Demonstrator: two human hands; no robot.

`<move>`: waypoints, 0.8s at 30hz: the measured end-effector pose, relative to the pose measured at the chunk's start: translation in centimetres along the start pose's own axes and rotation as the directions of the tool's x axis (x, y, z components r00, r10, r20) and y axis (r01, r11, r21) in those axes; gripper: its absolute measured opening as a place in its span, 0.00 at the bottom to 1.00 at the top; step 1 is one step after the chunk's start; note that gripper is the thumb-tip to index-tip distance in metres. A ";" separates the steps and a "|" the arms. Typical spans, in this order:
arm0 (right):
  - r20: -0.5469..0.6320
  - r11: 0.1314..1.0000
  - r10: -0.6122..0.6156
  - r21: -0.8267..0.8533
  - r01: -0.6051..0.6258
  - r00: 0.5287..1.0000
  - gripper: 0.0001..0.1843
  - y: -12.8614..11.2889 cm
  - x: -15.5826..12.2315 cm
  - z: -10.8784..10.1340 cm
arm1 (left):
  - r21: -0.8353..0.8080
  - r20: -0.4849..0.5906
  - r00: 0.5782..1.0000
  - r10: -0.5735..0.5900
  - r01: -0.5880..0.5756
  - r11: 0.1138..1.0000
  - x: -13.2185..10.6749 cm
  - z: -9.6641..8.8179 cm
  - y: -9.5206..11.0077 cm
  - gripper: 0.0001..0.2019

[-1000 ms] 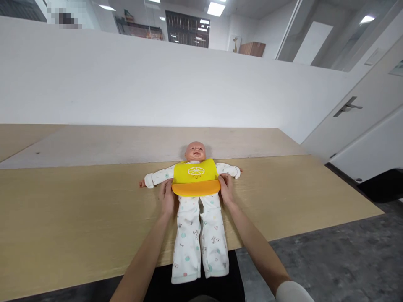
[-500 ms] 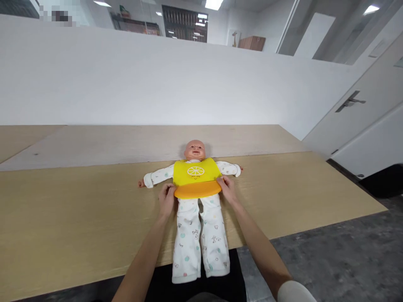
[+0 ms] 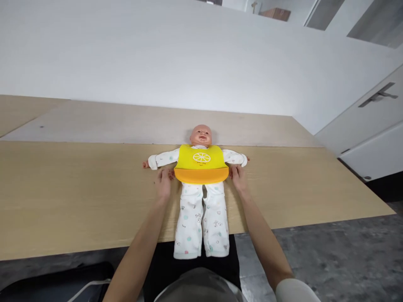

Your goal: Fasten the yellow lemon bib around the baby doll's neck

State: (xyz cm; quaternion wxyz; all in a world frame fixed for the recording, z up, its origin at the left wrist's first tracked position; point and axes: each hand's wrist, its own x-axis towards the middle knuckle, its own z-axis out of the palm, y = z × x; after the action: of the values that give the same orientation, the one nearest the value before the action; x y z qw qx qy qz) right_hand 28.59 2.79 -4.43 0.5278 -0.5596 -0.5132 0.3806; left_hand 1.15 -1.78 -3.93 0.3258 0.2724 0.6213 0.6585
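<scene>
A baby doll (image 3: 201,136) lies on its back in white printed pyjamas (image 3: 190,218), arms spread out sideways. Over its chest is a yellow bib (image 3: 185,157) with a white citrus slice and an orange catch pocket (image 3: 201,176) along the bottom. My left hand (image 3: 163,182) is closed at the left end of the pocket, fingers bent against its edge. At the opposite end, my right hand (image 3: 239,179) has its fingers curled at the pocket's corner. The fingertips at both edges are small and partly shaded.
The wooden table (image 3: 94,197) ends in front of me, with the doll's feet past its edge. Behind it rises a white wall (image 3: 151,63). A door handle (image 3: 378,94) is at the far right. A black chair (image 3: 56,285) with a white cable stands lower left.
My view has tilted down. The pocket's ends stand wider apart, and both hands have shifted outward with them. The doll keeps its pose.
</scene>
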 end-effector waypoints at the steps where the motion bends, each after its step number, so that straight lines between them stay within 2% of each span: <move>1: 0.013 0.998 -0.029 -0.058 0.030 0.999 0.18 0.1 0.1 -0.1 | 0.026 0.013 1.000 0.000 -0.001 1.000 -0.1 -0.1 0.1 0.12; 4: 0.038 0.975 -0.101 -0.196 0.107 0.994 0.16 0.2 0.0 -0.1 | 0.134 0.052 0.998 0.029 -0.036 0.990 -0.7 -0.1 0.7 0.16; 8: 0.056 0.958 -0.098 -0.265 0.110 0.994 0.16 0.2 -0.2 0.0 | 0.208 0.076 0.996 0.045 -0.060 0.976 -1.0 -0.2 0.9 0.18; 17: 0.100 0.943 -0.129 -0.296 0.153 0.987 0.18 1.0 0.1 -0.2 | 0.128 0.105 0.992 0.066 -0.080 0.989 -0.4 -0.3 0.3 0.17; 24: 0.117 0.941 -0.140 -0.293 0.169 0.983 0.21 1.3 0.1 -0.3 | -0.058 0.121 0.993 0.006 0.001 0.998 -0.5 -0.4 0.0 0.16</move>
State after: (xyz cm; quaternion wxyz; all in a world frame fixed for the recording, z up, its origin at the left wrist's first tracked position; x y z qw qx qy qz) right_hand 29.14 2.97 -5.68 0.4395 -0.5731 -0.6319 0.2813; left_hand 1.12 -2.41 -3.96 0.3701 0.3031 0.5808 0.6587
